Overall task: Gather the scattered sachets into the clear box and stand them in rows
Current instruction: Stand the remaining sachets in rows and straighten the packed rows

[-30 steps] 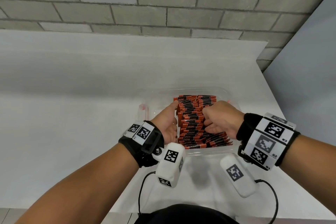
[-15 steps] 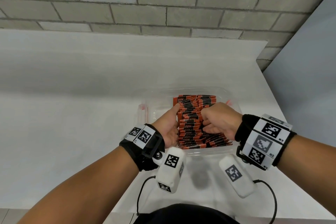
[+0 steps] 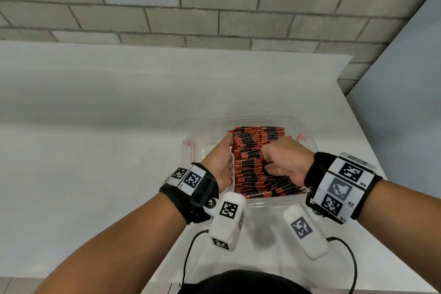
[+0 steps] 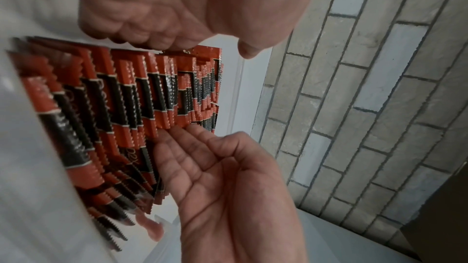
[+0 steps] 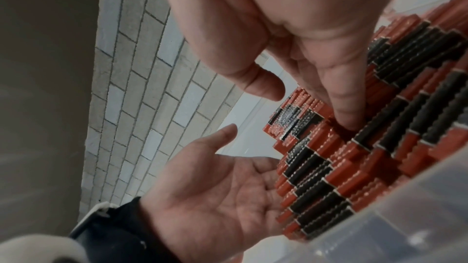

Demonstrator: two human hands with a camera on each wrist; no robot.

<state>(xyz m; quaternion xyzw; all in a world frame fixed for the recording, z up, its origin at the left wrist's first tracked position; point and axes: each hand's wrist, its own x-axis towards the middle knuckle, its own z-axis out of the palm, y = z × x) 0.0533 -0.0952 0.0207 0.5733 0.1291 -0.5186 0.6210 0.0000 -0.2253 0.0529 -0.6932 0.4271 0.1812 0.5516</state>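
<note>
- Pressing flat along the left flank of the packed red-and-black foil sachets point(image 3: 250, 169), the left hand point(image 3: 220, 164) has its fingers straight and together, palm against the sachet ends, thumb up by the far sachet.
- Compared with a second ago, the right hand point(image 3: 285, 162) has shifted slightly toward the far end of the row and its knuckles have dipped lower; its fingers are curled, tips dug in among the sachet tops point(image 5: 352, 119). Whether it pinches any one sachet I cannot tell.
- I read that as squaring-up: gathering looks done, no loose sachets show on the white table point(image 3: 95, 174), and only tidying remains.
- All sachets sit inside the clear plastic box point(image 3: 281, 201), at the table's near right.
- They stand on edge, serrated ends up, long axes running left to right, stacked face to face from near wall to far wall; those at the near right lean and fan out.
</note>
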